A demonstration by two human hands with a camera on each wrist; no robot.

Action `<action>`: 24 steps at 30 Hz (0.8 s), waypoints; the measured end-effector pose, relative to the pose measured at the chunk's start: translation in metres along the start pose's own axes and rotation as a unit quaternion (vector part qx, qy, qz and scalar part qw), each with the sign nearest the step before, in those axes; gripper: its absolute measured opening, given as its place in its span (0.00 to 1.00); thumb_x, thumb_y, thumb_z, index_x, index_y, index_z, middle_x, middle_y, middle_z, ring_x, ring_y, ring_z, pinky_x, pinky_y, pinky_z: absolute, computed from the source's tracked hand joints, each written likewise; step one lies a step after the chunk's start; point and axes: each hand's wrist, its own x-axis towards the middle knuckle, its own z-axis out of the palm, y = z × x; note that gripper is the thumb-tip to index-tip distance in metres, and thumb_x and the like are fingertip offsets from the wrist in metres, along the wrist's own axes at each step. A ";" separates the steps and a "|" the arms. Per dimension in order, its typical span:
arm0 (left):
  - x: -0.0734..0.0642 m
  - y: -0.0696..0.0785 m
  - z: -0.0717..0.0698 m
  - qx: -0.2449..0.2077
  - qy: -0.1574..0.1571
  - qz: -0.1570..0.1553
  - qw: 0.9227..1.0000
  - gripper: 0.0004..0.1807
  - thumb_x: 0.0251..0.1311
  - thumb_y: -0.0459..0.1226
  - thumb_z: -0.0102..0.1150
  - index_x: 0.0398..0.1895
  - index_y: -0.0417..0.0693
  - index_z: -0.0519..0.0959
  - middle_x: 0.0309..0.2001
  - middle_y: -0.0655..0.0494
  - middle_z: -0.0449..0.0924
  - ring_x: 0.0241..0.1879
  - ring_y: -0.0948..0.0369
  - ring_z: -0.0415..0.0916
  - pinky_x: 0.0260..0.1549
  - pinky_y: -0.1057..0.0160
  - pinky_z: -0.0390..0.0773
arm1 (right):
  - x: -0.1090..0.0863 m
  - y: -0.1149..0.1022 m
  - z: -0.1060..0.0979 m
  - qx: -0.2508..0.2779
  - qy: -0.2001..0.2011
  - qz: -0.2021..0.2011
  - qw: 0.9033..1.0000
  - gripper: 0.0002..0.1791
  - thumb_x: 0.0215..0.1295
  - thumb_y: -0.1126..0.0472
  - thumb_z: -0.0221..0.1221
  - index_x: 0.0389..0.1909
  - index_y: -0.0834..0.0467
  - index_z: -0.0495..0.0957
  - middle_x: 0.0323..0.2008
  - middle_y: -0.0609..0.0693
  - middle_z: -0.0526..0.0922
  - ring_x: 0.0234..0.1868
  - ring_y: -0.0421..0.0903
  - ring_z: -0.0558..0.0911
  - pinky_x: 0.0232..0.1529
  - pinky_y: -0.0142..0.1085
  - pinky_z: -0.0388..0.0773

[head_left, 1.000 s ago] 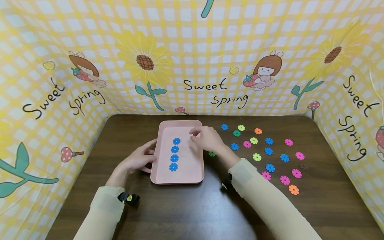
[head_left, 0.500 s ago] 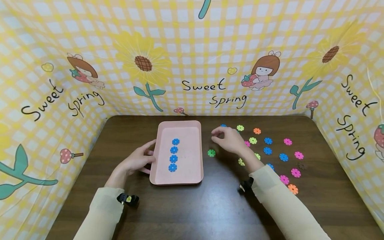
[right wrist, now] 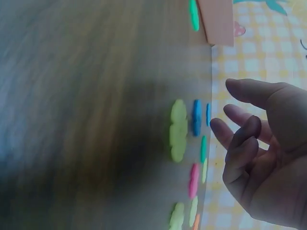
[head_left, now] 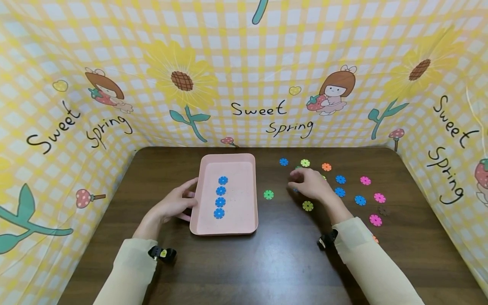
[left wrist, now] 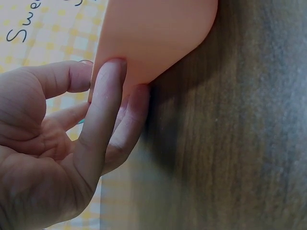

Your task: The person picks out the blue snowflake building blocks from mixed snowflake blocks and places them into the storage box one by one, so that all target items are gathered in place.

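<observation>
My left hand holds the left side of a pink rectangular tray. In the left wrist view, the thumb is at the tray's rim and fingers lie against the outer wall. Several blue notched snowflake discs form a column inside the tray. To the right, my right hand hovers over loose discs, its fingers loosely bent and nothing between them. A blue disc lies close below its fingertips, mostly covered by the hand in the head view. An olive-yellow disc lies just nearer to me.
A green disc lies between the tray and my right hand. Pink discs, blue discs, an orange disc and a dark brown disc are scattered on the wooden table. A yellow checked cloth encloses the table.
My right hand has left the tray's right side and moved rightward over the loose discs. The left hand stays at the tray, and the blue column looks the same.
</observation>
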 end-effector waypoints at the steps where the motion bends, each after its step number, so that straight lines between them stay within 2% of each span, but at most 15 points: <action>1: 0.000 0.000 0.000 -0.001 0.001 -0.001 1.000 0.46 0.69 0.30 0.54 0.86 0.55 0.46 0.64 0.31 0.66 0.52 0.44 0.80 0.34 0.46 0.88 | -0.001 0.002 0.000 -0.007 -0.003 0.004 1.000 0.23 0.70 0.51 0.66 0.61 0.57 0.80 0.56 0.55 0.83 0.57 0.57 0.80 0.58 0.55 0.77; 7: -0.001 0.001 0.000 -0.003 0.000 -0.005 1.000 0.46 0.68 0.30 0.55 0.85 0.55 0.46 0.63 0.31 0.66 0.52 0.45 0.80 0.34 0.46 0.88 | -0.004 0.010 -0.003 -0.039 -0.017 0.024 0.999 0.26 0.68 0.50 0.68 0.62 0.58 0.80 0.58 0.57 0.82 0.59 0.59 0.80 0.58 0.56 0.76; 13: 0.001 0.004 -0.001 0.005 0.003 -0.008 1.000 0.45 0.69 0.31 0.56 0.85 0.56 0.48 0.63 0.33 0.68 0.51 0.46 0.80 0.34 0.47 0.88 | -0.004 0.016 -0.004 -0.066 -0.022 0.039 0.997 0.26 0.64 0.47 0.71 0.58 0.56 0.83 0.53 0.55 0.84 0.54 0.56 0.81 0.52 0.54 0.79; 17: -0.001 0.004 0.000 0.005 0.000 -0.006 1.000 0.45 0.69 0.31 0.55 0.85 0.55 0.47 0.63 0.32 0.67 0.52 0.44 0.80 0.34 0.46 0.88 | -0.003 0.019 -0.004 -0.069 -0.028 0.045 0.996 0.22 0.64 0.48 0.71 0.53 0.56 0.84 0.49 0.54 0.84 0.50 0.54 0.81 0.49 0.51 0.79; 24: -0.005 0.005 0.001 0.000 0.001 -0.003 1.000 0.46 0.69 0.31 0.55 0.86 0.54 0.46 0.64 0.31 0.67 0.53 0.43 0.79 0.33 0.46 0.88 | -0.001 0.019 -0.004 -0.055 -0.038 0.036 0.997 0.20 0.65 0.52 0.71 0.51 0.59 0.83 0.48 0.54 0.84 0.49 0.54 0.81 0.53 0.51 0.79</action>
